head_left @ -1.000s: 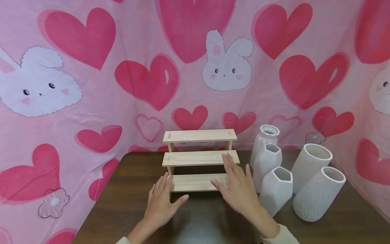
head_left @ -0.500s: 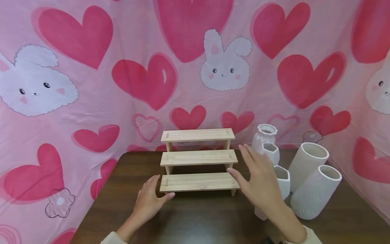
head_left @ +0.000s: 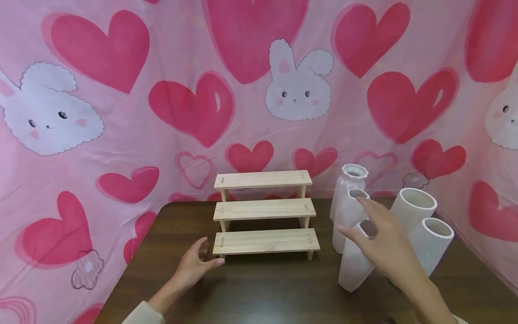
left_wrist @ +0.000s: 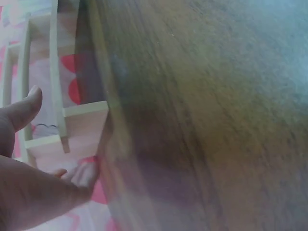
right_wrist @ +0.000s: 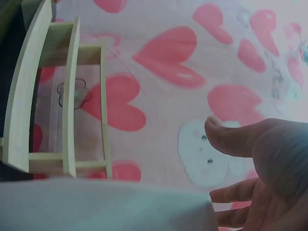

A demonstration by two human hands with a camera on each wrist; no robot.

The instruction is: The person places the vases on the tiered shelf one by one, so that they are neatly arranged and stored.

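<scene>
A three-tier wooden display shelf point(head_left: 265, 241) stands mid-table. My left hand point(head_left: 192, 265), thumb and fingers spread, is beside the left end of its lowest tier; the left wrist view shows that hand point(left_wrist: 38, 192) around the shelf's end point(left_wrist: 89, 122), contact unclear. At the right, my right hand point(head_left: 388, 245) hovers by the top of a white faceted vase point(head_left: 353, 267), its thumb and fingers apart. In the right wrist view the vase point(right_wrist: 106, 204) fills the lower left, and the fingertips of my right hand point(right_wrist: 274, 159) lie at its edge; touching cannot be told.
Behind the faceted vase are another angular white vase point(head_left: 344, 227) and one with a ruffled rim point(head_left: 355, 171). Two round-mouthed white vases point(head_left: 414, 200) stand farther right, partly behind my hand. A pink heart-and-rabbit cloth point(head_left: 251, 126) hangs behind the dark wooden table point(head_left: 263, 288).
My right hand has moved from the shelf's right side rightward to the front vase. The left hand has drawn back left and slightly down from the lowest tier. Shelf and vases keep their places.
</scene>
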